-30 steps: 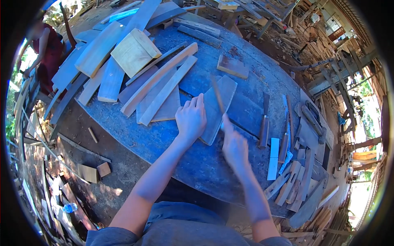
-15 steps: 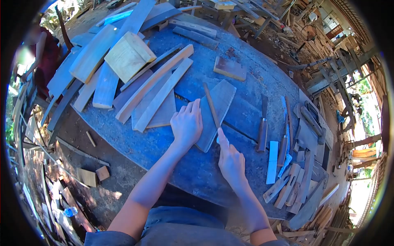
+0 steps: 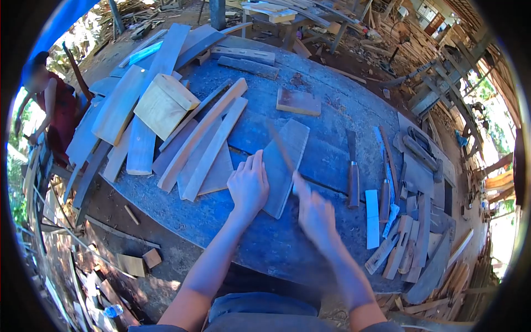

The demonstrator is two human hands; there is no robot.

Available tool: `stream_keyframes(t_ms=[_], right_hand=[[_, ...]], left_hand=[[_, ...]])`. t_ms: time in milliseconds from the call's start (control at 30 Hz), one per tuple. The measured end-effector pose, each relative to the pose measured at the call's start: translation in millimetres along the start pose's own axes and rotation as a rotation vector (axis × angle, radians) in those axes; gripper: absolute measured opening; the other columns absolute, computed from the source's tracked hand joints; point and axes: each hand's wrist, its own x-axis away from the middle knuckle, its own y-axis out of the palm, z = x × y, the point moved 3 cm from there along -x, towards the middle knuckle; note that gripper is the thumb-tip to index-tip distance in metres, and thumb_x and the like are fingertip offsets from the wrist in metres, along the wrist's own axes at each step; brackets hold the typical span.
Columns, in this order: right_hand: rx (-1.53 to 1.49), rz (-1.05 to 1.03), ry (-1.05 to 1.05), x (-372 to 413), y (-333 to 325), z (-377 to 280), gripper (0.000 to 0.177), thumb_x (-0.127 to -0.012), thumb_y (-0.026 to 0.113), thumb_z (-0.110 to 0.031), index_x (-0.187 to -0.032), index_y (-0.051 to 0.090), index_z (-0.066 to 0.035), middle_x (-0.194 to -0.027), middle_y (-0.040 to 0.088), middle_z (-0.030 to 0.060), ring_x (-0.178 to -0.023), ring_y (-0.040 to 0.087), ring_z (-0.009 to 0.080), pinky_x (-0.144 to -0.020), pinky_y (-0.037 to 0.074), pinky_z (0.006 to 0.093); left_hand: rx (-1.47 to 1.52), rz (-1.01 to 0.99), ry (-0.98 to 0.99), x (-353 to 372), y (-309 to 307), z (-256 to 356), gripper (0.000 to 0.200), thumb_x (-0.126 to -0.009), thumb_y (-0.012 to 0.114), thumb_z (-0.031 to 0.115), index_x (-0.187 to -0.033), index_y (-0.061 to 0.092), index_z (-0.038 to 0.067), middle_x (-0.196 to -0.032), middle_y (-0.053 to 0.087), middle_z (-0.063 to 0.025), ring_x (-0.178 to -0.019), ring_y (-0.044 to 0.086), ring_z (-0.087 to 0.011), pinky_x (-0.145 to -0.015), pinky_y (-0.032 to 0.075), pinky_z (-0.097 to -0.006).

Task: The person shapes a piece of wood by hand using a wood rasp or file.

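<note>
A flat wooden board (image 3: pixel 294 141) lies at a slant on the blue worktable (image 3: pixel 265 243). My left hand (image 3: pixel 249 185) is on the board's left edge, fingers close together, holding it down; the thumb is hidden. In my right hand (image 3: pixel 315 218) is a long, narrow file (image 3: pixel 283 148), gripped by its near end. Its blade lies across the board, pointing away from me, and is blurred by motion. To the right of my right hand rests a chisel (image 3: pixel 354 182) with a wooden handle.
Long wooden strips (image 3: pixel 215 149) and a pale wooden block (image 3: pixel 166 105) are piled at the left. A dark block (image 3: pixel 298 102) sits beyond the board. Offcuts (image 3: pixel 406 238) and a white strip (image 3: pixel 372 218) lie at the right. A person in red (image 3: pixel 61 105) is at the far left.
My view has shifted, bringing the person at the far left more into sight. The file and right hand have moved slightly and are blurred. My left hand stays on the board.
</note>
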Motion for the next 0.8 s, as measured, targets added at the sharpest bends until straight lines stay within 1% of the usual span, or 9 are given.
stream_keyframes(t_ms=[67, 167, 233, 333, 400, 533, 633, 700, 800], right_hand=[[0.026, 0.140, 0.040, -56, -5, 20, 0.053, -0.095, 0.046, -0.006, -0.148, 0.042, -0.013, -0.080, 0.068, 0.0241, -0.070, 0.068, 0.0419, -0.063, 0.055, 0.0528], [-0.021, 0.119, 0.123, -89, -1, 29, 0.060, -0.093, 0.047, -0.008, -0.151, 0.038, -0.018, -0.077, 0.066, 0.0231, -0.070, 0.068, 0.0435, -0.062, 0.055, 0.0522], [0.016, 0.179, 0.036, -58, 4, 22, 0.058, -0.094, 0.046, -0.008, -0.151, 0.037, -0.018, -0.077, 0.066, 0.0227, -0.071, 0.069, 0.0426, -0.063, 0.056, 0.0511], [0.040, 0.036, -0.017, 17, 7, -10, 0.064, -0.093, 0.051, -0.013, -0.153, 0.035, -0.025, -0.073, 0.064, 0.0224, -0.060, 0.068, 0.0411, -0.056, 0.056, 0.0575], [0.045, -0.022, -0.034, 21, -1, -13, 0.061, -0.094, 0.050, -0.013, -0.152, 0.037, -0.025, -0.072, 0.064, 0.0206, -0.062, 0.068, 0.0420, -0.057, 0.057, 0.0547], [0.004, 0.183, 0.050, -75, 2, 32, 0.055, -0.095, 0.047, -0.011, -0.150, 0.040, -0.018, -0.077, 0.066, 0.0219, -0.067, 0.068, 0.0435, -0.061, 0.056, 0.0523], [-0.001, 0.164, 0.078, -88, 2, 33, 0.056, -0.094, 0.046, -0.010, -0.150, 0.039, -0.017, -0.079, 0.067, 0.0228, -0.066, 0.068, 0.0431, -0.061, 0.055, 0.0521], [0.021, 0.237, -0.034, -44, 7, 19, 0.058, -0.093, 0.047, -0.010, -0.150, 0.039, -0.018, -0.076, 0.066, 0.0215, -0.063, 0.067, 0.0428, -0.057, 0.056, 0.0508], [0.031, 0.065, -0.003, 3, 8, -1, 0.060, -0.092, 0.048, -0.010, -0.150, 0.040, -0.023, -0.075, 0.065, 0.0216, -0.060, 0.067, 0.0424, -0.056, 0.056, 0.0545]], left_hand=[[0.011, -0.023, 0.003, 1, 0, 2, 0.032, -0.094, 0.056, 0.017, -0.123, 0.062, 0.004, -0.101, 0.069, -0.0076, -0.086, 0.067, -0.0240, -0.069, 0.054, -0.0387], [-0.004, -0.031, -0.023, 4, -1, 0, 0.033, -0.094, 0.056, 0.016, -0.123, 0.061, 0.004, -0.101, 0.069, -0.0076, -0.086, 0.067, -0.0243, -0.069, 0.054, -0.0384], [-0.009, 0.009, -0.009, 4, 0, 2, 0.033, -0.093, 0.057, 0.016, -0.124, 0.061, 0.003, -0.101, 0.069, -0.0080, -0.086, 0.067, -0.0248, -0.070, 0.054, -0.0384], [0.019, 0.024, -0.016, 5, 1, 2, 0.034, -0.093, 0.057, 0.015, -0.124, 0.061, 0.003, -0.101, 0.069, -0.0084, -0.086, 0.067, -0.0248, -0.070, 0.054, -0.0385], [0.032, 0.009, -0.019, 1, 1, 0, 0.034, -0.093, 0.057, 0.015, -0.125, 0.061, 0.003, -0.102, 0.069, -0.0086, -0.087, 0.067, -0.0246, -0.070, 0.054, -0.0383], [0.065, -0.009, 0.000, 4, -1, -1, 0.034, -0.092, 0.056, 0.013, -0.125, 0.061, 0.002, -0.102, 0.069, -0.0087, -0.087, 0.067, -0.0244, -0.070, 0.054, -0.0380], [0.043, 0.004, -0.015, 5, -1, 1, 0.030, -0.097, 0.051, 0.013, -0.124, 0.061, 0.004, -0.099, 0.068, -0.0100, -0.084, 0.068, -0.0274, -0.069, 0.055, -0.0388], [0.042, 0.005, -0.025, 7, 0, 3, 0.032, -0.095, 0.054, 0.013, -0.124, 0.061, 0.003, -0.101, 0.069, -0.0096, -0.086, 0.068, -0.0263, -0.070, 0.054, -0.0385], [0.059, 0.011, -0.023, 2, 1, 0, 0.034, -0.093, 0.056, 0.013, -0.125, 0.060, 0.002, -0.104, 0.069, -0.0094, -0.087, 0.068, -0.0254, -0.071, 0.054, -0.0383]])
